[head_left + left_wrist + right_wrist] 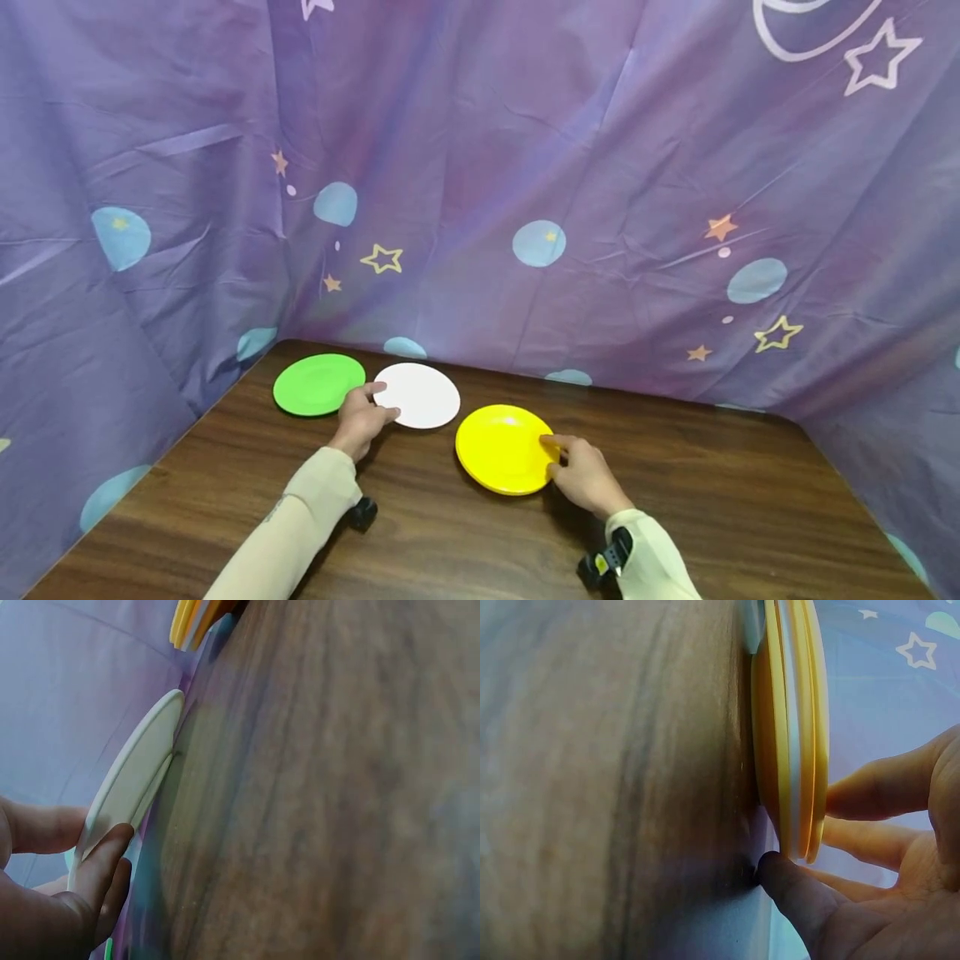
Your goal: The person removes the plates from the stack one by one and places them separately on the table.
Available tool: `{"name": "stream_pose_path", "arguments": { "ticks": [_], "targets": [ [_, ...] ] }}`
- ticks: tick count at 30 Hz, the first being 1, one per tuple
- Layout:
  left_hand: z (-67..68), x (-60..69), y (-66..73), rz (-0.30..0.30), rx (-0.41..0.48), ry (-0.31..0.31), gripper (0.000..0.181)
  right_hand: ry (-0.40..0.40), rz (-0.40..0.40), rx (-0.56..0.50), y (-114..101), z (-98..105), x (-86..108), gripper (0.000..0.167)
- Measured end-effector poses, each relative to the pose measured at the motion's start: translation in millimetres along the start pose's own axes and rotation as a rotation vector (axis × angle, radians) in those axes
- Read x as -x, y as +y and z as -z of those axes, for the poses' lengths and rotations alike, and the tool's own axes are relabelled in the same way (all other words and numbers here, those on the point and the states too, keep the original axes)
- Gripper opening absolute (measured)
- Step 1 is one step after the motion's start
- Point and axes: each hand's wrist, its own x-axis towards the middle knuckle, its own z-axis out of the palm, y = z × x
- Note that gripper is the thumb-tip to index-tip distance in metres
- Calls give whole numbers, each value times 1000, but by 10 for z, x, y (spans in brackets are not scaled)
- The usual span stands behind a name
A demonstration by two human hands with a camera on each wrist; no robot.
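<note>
My left hand (360, 417) pinches the near left rim of a white plate (417, 396). In the left wrist view this white plate (135, 772) shows its pale underside and foot ring, with fingers (45, 829) on both faces. A yellow plate (504, 450) tops a stack right of it. The right wrist view shows the stack (791, 735) edge-on, with a white plate between yellow ones. My right hand (588, 477) holds the stack's right rim, fingers over the top and a fingertip (776, 874) at the lower edge. Whether the stack is raised cannot be told.
A green plate (318, 385) lies at the back left, beside the left hand. The brown wooden table (720, 483) ends against a purple curtain (480, 167) with stars, behind and at both sides. Dark devices are strapped at both wrists, such as the right wrist device (606, 560).
</note>
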Motion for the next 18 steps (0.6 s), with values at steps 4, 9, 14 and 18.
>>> {"name": "stream_pose_path", "arguments": {
  "ticks": [4, 9, 14, 18],
  "targets": [
    [19, -4, -30, 17, 31, -16, 58, -5, 1, -10, 0, -20, 10, 50],
    [52, -26, -30, 26, 14, -69, 64, 9, 6, -12, -11, -15, 23, 50],
    [93, -49, 2, 3, -16, -117, 69, 13, 12, -6, -10, -2, 21, 49],
    [117, -60, 28, -9, -2, -141, 67, 11, 10, -1, -13, 13, 4, 49]
  ]
}}
